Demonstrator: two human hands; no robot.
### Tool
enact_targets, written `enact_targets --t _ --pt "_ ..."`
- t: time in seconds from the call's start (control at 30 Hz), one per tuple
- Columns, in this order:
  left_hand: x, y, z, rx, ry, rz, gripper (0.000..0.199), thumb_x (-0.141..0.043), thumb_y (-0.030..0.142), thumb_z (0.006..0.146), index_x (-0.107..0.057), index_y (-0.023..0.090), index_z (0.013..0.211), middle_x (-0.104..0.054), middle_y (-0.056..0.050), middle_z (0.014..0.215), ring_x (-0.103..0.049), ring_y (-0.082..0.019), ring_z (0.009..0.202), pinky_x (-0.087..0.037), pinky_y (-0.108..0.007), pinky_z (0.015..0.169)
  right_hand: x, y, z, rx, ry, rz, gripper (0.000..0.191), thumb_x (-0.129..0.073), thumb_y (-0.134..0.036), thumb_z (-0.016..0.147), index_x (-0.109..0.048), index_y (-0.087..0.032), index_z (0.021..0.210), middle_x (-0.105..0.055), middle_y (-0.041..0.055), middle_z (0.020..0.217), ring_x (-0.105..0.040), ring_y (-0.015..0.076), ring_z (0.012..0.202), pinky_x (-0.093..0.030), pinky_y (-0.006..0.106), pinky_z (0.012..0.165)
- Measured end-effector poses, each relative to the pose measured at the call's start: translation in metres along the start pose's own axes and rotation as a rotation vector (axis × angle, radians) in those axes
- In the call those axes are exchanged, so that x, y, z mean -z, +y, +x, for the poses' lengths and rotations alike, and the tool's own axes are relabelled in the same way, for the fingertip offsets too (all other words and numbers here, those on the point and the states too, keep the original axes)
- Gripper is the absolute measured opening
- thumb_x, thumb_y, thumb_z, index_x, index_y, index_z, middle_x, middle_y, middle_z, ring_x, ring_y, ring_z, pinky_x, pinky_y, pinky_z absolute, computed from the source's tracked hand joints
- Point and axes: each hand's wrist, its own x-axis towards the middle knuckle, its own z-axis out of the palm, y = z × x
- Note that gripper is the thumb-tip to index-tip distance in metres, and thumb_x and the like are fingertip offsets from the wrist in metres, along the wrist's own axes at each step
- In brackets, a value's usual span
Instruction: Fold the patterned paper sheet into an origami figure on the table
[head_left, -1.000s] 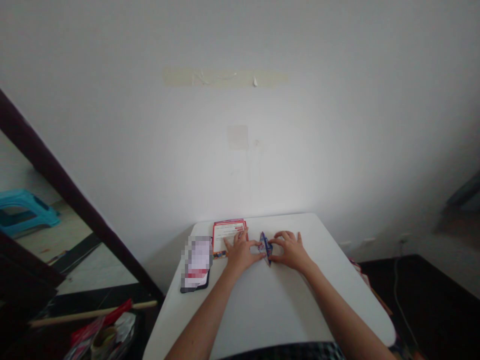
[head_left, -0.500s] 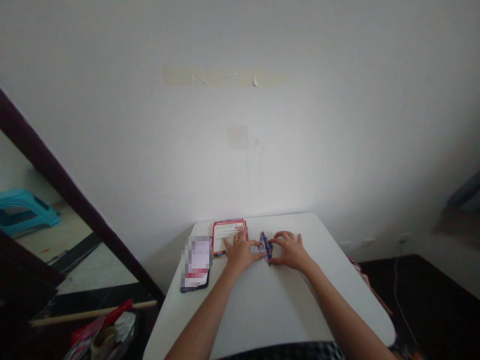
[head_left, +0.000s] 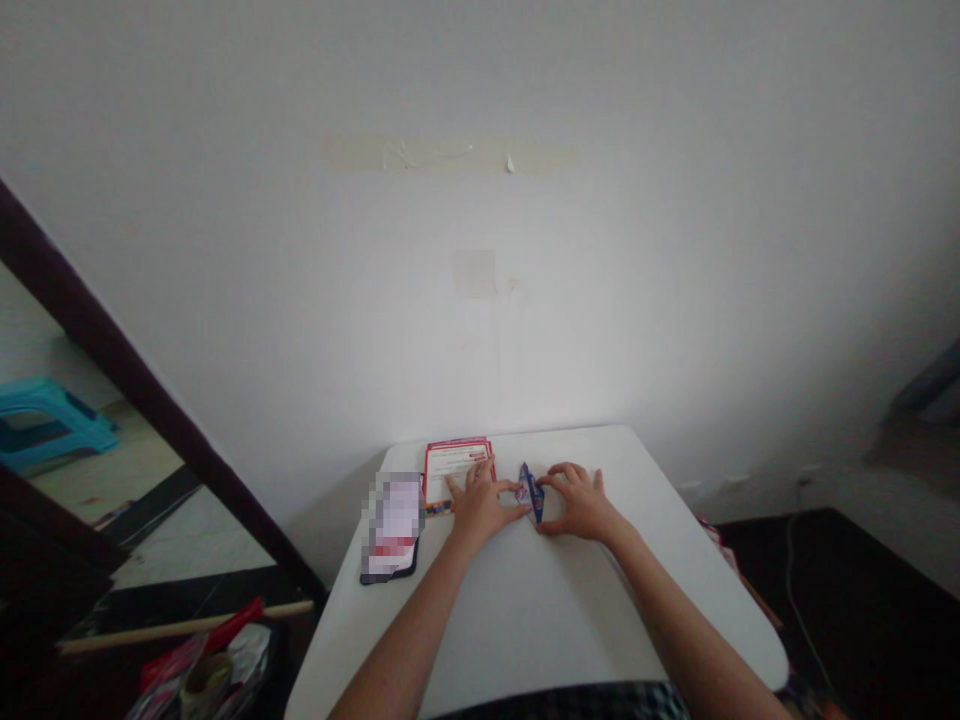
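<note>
A small folded paper piece (head_left: 532,492), blue and white with a pointed top, is on the white table (head_left: 517,620) between my hands. My left hand (head_left: 487,502) has its thumb and index finger at the paper's left side, its other fingers spread over the red-bordered cards. My right hand (head_left: 576,500) pinches the paper's right side with thumb and index finger, the other fingers raised. The red-bordered cards (head_left: 450,463) lie stacked at the table's back left, partly under my left hand.
A phone (head_left: 394,525) with a blurred-out screen lies on the left of the table. The white wall (head_left: 637,250) rises behind. Left of the table are a blue stool (head_left: 67,415) and a bin (head_left: 225,670) holding bags.
</note>
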Motion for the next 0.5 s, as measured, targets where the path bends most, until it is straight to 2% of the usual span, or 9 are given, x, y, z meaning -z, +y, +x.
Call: enact_targets --t 0.33,0.4,0.5 --pt "-0.002 -0.001 -0.003 -0.022 0.032 -0.026 0.042 -0.07 0.064 0.068 -0.07 0.048 0.106 -0.035 0.001 0.154 -0.024 -0.036 0.142 0.001 -0.075 0.107 -0.003 0.006 0.0 0.007 -0.023 -0.002 0.088 -0.078 -0.066 0.052 -0.05 -0.04 0.131 -0.041 0.0062 0.141 -0.025 0.0344 0.137 0.0 0.073 0.107" --pt "-0.003 -0.001 -0.005 -0.036 0.044 -0.019 0.041 -0.07 0.062 0.07 -0.069 0.048 0.108 -0.037 0.001 0.153 -0.025 -0.035 0.141 0.002 -0.074 0.107 -0.002 0.009 0.001 0.011 -0.02 0.015 0.08 -0.073 -0.07 0.057 -0.052 -0.042 0.129 -0.043 0.0042 0.14 -0.027 0.0327 0.137 -0.002 0.07 0.109" --pt "-0.005 -0.001 -0.006 -0.073 0.072 -0.025 0.039 -0.068 0.059 0.073 -0.068 0.048 0.11 -0.039 0.001 0.151 -0.026 -0.035 0.14 0.004 -0.074 0.107 -0.003 0.011 0.003 0.014 0.039 0.045 0.053 -0.059 -0.07 0.074 -0.058 -0.045 0.121 -0.049 0.0005 0.136 -0.032 0.0284 0.134 -0.007 0.066 0.111"
